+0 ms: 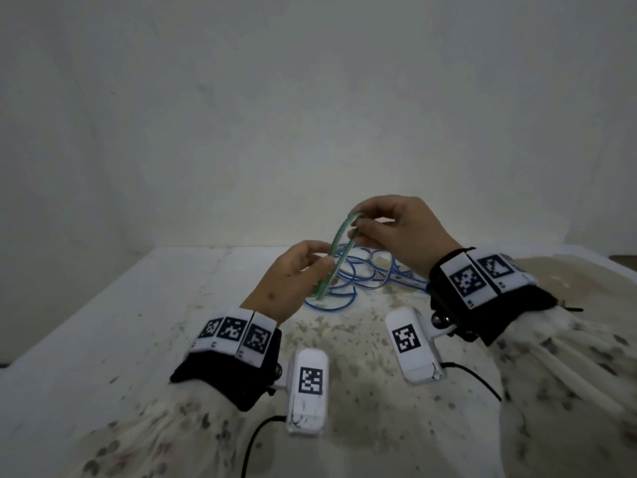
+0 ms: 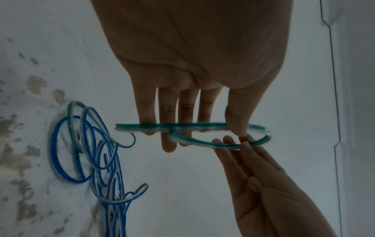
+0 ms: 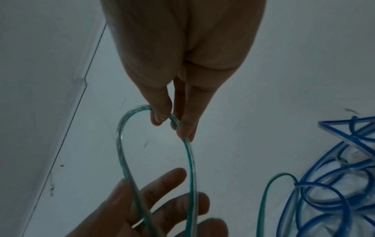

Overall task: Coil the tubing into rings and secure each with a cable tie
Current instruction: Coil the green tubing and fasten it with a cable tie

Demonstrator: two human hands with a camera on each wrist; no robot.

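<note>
Nearest us, our left hand [image 1: 287,276] holds the low end of a loop of green tubing [image 1: 339,251] against its fingers, and just beyond it our right hand [image 1: 396,232] pinches the top of that loop between thumb and fingertips, both lifted above the stained table [image 1: 138,305]. We judge the coiling step is in hand: next the trailing green tail, which runs to the blue tubing pile [image 1: 365,274] lying farther right, needs winding onto the ring before any tie, and we see no tie.

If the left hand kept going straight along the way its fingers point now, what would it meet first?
Probably the right hand: the left hand points at its fingertips across the green tubing loop both hold, though depth is unclear.
</note>
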